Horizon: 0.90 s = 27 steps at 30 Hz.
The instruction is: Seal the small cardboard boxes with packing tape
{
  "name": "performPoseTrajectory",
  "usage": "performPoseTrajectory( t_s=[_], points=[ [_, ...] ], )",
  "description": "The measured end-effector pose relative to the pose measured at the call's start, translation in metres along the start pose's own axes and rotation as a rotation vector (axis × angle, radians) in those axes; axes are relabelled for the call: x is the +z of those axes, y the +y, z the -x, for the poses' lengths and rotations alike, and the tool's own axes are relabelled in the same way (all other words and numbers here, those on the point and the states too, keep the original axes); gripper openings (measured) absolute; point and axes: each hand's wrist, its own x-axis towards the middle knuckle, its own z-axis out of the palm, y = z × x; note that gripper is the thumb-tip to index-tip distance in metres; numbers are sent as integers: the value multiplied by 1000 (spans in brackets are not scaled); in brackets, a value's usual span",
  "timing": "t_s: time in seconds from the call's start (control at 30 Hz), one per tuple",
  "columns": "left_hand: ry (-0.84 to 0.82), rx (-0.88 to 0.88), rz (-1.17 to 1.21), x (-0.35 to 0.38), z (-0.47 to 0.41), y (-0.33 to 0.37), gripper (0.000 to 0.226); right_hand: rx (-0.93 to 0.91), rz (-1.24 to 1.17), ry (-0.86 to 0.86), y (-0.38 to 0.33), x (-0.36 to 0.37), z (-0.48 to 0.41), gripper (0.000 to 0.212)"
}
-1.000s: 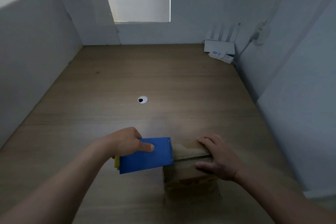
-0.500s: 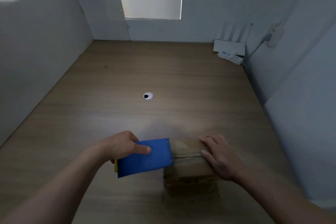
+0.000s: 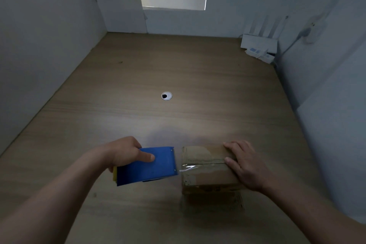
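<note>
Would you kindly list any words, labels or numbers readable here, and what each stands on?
No text is readable.
Cardboard box: dark marks along its near side, too blurred.
White devices by the router: blue labels, too small.
Blue tape dispenser: no print visible.

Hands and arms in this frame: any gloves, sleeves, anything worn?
Left hand and right hand are bare: no gloves, rings or watch visible. Both arms are uncovered to the frame edge, with no sleeves in view. The light is dim, so fine marks can't be ruled out.
</note>
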Motion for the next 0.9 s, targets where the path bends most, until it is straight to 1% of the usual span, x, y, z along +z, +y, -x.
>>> performPoseTrajectory(
  t_s=[0.13, 0.33, 0.53, 0.6, 0.77, 0.9],
  points=[
    [-8, 9, -63, -3, -2, 1, 36, -14, -2, 16, 2, 1, 0, 54],
    [-5, 65, -43, -6, 0, -10, 35, -18, -11, 21, 0, 0, 0, 54],
    [14, 48, -6, -10, -2, -26, 36, 3, -19, 10, 2, 0, 0, 56],
    [23, 37, -52, -7, -5, -20, 36, 1, -26, 5, 1, 0, -1, 56],
    [115, 2, -237, 11, -22, 13, 52, 0, -7, 4, 0, -1, 0, 58],
    [172, -5, -372, 19, -25, 44, 46, 10, -3, -2, -1, 0, -1, 55]
  ],
)
